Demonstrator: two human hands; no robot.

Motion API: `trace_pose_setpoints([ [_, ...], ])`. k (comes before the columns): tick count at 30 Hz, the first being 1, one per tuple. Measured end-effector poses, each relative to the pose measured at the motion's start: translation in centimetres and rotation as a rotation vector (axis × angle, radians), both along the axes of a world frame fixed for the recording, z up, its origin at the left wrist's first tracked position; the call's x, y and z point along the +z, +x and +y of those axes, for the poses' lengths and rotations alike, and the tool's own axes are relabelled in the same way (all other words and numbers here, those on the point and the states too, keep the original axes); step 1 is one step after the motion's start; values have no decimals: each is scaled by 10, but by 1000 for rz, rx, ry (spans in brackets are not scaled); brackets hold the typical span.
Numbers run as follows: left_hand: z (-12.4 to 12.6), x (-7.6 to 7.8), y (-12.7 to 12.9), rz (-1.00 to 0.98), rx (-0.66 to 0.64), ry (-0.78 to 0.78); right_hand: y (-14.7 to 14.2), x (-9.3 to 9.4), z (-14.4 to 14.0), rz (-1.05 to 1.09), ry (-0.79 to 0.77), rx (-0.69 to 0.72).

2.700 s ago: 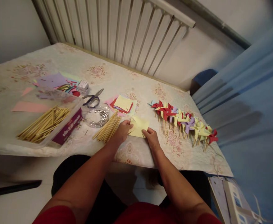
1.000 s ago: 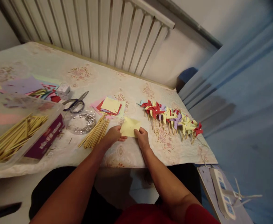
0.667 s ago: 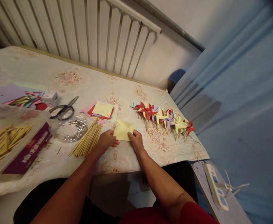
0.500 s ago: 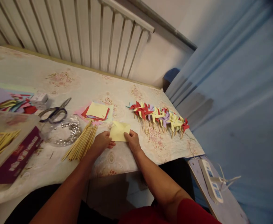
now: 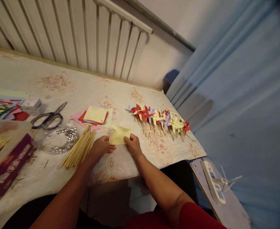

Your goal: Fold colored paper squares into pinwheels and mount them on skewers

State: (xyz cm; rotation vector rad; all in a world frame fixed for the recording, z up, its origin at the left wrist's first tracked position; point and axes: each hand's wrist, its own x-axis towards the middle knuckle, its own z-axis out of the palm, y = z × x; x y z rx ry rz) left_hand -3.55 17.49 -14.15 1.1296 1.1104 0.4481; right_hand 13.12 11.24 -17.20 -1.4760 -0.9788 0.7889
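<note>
A yellow paper square [image 5: 119,136] is held between my two hands, just above the tablecloth near the front edge. My left hand [image 5: 103,144] pinches its left side, and my right hand [image 5: 132,143] grips the right side with the thumb on top. At its far edge a flap of the paper stands up. Left of my hands lies a bundle of thin wooden sticks [image 5: 79,148]. Behind the paper sits a stack of coloured paper squares [image 5: 95,114], yellow on top.
Finished paper pinwheels [image 5: 159,117] lie in a row at the right. Scissors [image 5: 49,117], a clear bag of shiny pins or beads [image 5: 67,139], a small white box [image 5: 31,104], paper scraps [image 5: 8,110] and a purple-sided box [image 5: 12,167] are leftward. A power strip [image 5: 213,183] rests beyond the table's right end.
The whole view has shifted slightly, so things appear a little further left. Both hands keep hold of the yellow paper, which now looks slightly more tilted.
</note>
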Motion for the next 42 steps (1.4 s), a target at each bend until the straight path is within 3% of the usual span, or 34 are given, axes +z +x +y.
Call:
trace_pose_setpoints([
  [9, 1, -14, 0, -6, -5, 63, -3, 4, -2, 30, -17, -10],
  [23, -4, -10, 0, 10, 25, 72, -4, 2, -4, -9, -38, -15],
  [31, -8, 0, -3, 28, 22, 104, -1, -6, -3, 3, -39, 6],
  [42, -5, -12, -3, -18, 13, 105, 1, -6, -3, -6, -34, 26],
])
